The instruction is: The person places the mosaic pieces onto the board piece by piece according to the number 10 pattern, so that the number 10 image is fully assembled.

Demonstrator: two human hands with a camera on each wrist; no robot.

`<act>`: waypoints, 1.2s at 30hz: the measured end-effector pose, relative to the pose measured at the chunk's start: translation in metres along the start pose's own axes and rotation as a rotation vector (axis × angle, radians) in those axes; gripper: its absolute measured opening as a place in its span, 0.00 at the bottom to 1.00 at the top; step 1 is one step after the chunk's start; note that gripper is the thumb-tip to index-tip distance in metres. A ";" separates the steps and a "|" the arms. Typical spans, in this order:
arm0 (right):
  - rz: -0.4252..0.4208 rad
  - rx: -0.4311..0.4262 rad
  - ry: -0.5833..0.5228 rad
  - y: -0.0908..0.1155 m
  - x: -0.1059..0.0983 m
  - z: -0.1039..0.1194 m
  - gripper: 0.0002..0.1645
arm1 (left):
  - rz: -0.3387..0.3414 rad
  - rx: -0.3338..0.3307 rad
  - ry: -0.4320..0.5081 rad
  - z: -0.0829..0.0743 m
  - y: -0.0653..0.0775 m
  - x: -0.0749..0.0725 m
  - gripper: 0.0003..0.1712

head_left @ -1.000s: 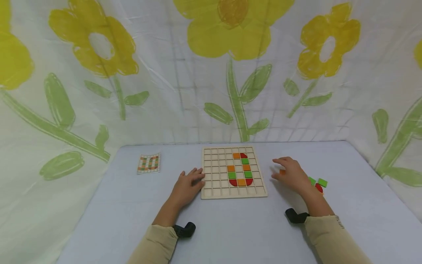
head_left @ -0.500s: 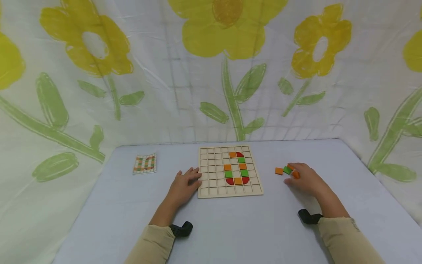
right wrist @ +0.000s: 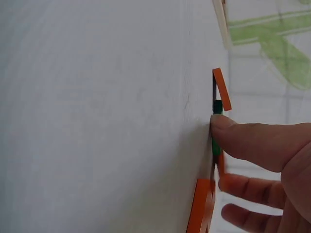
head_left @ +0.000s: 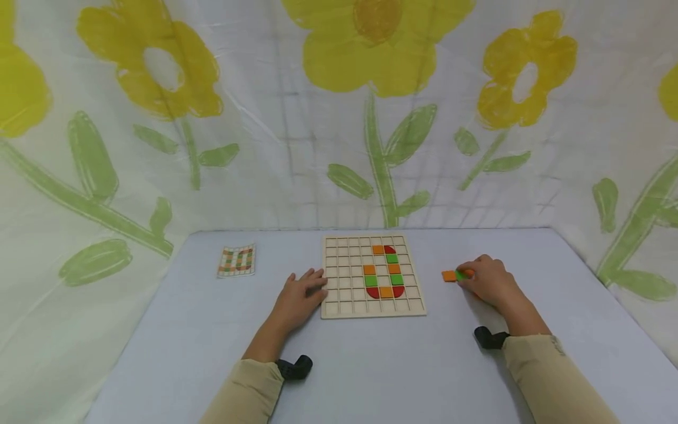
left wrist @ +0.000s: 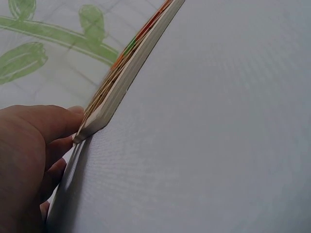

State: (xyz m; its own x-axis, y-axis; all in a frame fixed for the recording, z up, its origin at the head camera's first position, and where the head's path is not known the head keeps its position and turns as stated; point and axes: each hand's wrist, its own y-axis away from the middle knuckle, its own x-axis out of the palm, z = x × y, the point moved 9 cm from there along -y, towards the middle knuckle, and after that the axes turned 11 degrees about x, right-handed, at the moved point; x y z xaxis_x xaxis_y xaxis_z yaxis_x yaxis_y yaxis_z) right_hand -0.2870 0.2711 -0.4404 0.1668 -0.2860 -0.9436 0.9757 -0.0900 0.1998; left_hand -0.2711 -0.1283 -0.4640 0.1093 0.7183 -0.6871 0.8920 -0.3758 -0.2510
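Note:
A pale wooden grid board (head_left: 344, 277) lies mid-table, with orange, green and red tiles set in its right half. My left hand (head_left: 299, 303) rests at the board's left edge; in the left wrist view its thumb (left wrist: 58, 121) touches the near corner. To the right of the board, my right hand (head_left: 492, 282) pinches a green tile (head_left: 461, 275) low over the table. An orange tile (head_left: 448, 276) lies just left of that green one. Another orange tile (right wrist: 197, 208) shows close to the thumb in the right wrist view. My right palm hides other pieces from the head view.
A small printed card (head_left: 236, 261) with a colored grid pattern lies at the back left of the white table (head_left: 371, 365). Behind the table hangs a white cloth (head_left: 254, 194) painted with yellow flowers.
My right hand moved right and back from beside the board to the loose tiles, and its fingers closed in on the green one. The left hand stays at the board's edge.

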 end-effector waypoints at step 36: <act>0.143 -0.042 -0.035 -0.060 0.009 0.064 0.22 | 0.004 -0.023 -0.006 0.004 -0.001 0.001 0.21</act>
State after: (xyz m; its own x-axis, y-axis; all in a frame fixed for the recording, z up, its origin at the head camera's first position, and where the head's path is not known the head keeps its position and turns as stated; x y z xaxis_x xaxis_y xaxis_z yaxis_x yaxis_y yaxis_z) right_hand -0.3530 0.2131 -0.4442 0.2998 -0.3260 -0.8966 0.9476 -0.0067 0.3193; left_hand -0.2740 -0.1296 -0.4668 0.1103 0.7133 -0.6921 0.9013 -0.3653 -0.2328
